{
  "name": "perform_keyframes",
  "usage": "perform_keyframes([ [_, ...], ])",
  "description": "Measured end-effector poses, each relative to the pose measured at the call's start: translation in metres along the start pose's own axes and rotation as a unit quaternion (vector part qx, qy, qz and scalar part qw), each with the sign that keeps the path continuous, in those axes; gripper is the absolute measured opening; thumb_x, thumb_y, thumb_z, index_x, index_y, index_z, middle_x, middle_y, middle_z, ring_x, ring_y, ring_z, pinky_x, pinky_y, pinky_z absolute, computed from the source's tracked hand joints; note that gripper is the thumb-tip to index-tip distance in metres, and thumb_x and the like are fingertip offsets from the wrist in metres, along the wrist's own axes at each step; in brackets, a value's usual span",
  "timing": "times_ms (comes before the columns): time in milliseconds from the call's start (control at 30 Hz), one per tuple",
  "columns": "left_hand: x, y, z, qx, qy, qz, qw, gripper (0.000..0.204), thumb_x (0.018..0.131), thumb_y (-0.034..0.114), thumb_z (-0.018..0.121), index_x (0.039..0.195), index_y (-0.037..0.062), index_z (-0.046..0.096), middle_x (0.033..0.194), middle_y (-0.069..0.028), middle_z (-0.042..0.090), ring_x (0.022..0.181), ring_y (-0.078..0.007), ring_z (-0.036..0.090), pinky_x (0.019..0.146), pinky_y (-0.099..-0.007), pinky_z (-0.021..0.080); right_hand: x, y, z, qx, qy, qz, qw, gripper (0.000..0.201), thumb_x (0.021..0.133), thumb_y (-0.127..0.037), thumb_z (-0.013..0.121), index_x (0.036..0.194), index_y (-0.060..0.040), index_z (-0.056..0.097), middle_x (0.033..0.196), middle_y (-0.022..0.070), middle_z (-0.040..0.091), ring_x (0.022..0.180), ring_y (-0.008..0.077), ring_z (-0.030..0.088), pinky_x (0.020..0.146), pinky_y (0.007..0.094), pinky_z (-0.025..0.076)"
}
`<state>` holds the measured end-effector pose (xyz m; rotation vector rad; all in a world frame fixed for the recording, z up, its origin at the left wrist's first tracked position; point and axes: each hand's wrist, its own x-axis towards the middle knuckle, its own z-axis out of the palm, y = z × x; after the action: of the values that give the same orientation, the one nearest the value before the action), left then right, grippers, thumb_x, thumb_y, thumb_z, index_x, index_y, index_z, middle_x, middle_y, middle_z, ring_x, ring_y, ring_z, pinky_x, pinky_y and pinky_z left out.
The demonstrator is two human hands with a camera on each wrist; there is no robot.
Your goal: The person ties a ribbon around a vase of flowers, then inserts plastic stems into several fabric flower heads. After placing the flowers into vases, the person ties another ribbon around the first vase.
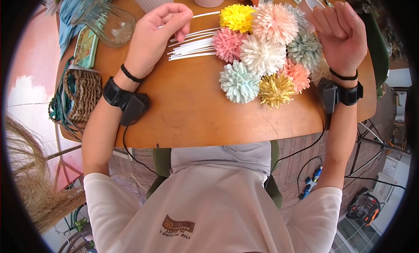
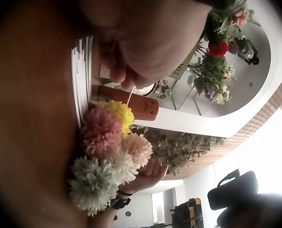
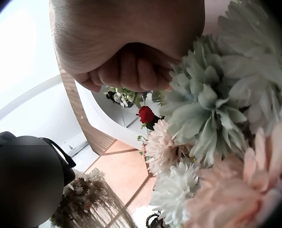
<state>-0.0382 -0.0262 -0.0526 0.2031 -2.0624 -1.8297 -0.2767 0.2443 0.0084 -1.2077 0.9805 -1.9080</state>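
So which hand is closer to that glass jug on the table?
The left hand. It pinches a thin white stem just beside the glass jug. The right hand is far across the table, past the paper flowers.

Ten paper pom-pom flowers [image 1: 262, 56] crowd the wooden table [image 1: 192, 117], and left of them lies one bundle of white stems [image 1: 194, 46]; further left sit one glass pitcher [image 1: 109, 22] and one woven basket [image 1: 83, 94].
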Motion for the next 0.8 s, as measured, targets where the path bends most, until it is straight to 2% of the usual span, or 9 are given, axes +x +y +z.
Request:
perform_keyframes([
  [167, 0.0022, -0.0027, -0.0017, -0.04, -0.004, 0.021, 0.999, 0.025, 0.103, 0.014, 0.06, 0.124, -0.0003, 0.061, 0.109, -0.0062, 0.072, 0.087, -0.0069, 0.062, 0.082, -0.0207, 0.05, -0.0001, -0.0005, -0.0009, 0.005, -0.001, 0.004, 1.0, 0.042, 0.105, -0.026, 0.042, 0.066, -0.0163, 0.026, 0.059, -0.0064, 0.021, 0.063, 0.0114, 0.021, 0.065, 0.0324, 0.025],
  [267, 0.0005, -0.0005, -0.001, -0.033, 0.001, 0.008, 0.999, 0.028, 0.103, 0.013, 0.06, 0.127, -0.0009, 0.061, 0.115, -0.009, 0.072, 0.094, -0.0086, 0.063, 0.088, -0.0231, 0.051, -0.0005, -0.0003, -0.0007, -0.001, 0.001, 0.005, 1.0, 0.042, 0.105, -0.025, 0.042, 0.066, -0.0163, 0.026, 0.059, -0.0063, 0.021, 0.063, 0.0114, 0.021, 0.065, 0.0325, 0.025],
  [467, 0.001, -0.0036, -0.0029, -0.029, -0.009, 0.016, 0.999, 0.026, 0.103, 0.013, 0.059, 0.125, -0.0012, 0.063, 0.116, -0.0101, 0.072, 0.102, -0.0115, 0.065, 0.094, -0.0258, 0.051, -0.0008, 0.0, 0.0005, 0.004, 0.01, 0.004, 1.0, 0.042, 0.105, -0.025, 0.042, 0.066, -0.0161, 0.026, 0.06, -0.0062, 0.022, 0.063, 0.0116, 0.021, 0.065, 0.0326, 0.025],
  [800, 0.0009, -0.0042, -0.0038, -0.021, -0.011, 0.016, 1.0, 0.025, 0.104, 0.014, 0.058, 0.124, -0.0009, 0.063, 0.115, -0.0108, 0.071, 0.103, -0.0133, 0.066, 0.096, -0.0272, 0.051, -0.0003, -0.0007, -0.0005, 0.01, -0.002, 0.009, 1.0, 0.042, 0.105, -0.025, 0.041, 0.067, -0.016, 0.026, 0.061, -0.0061, 0.022, 0.064, 0.0118, 0.022, 0.066, 0.0324, 0.025],
])
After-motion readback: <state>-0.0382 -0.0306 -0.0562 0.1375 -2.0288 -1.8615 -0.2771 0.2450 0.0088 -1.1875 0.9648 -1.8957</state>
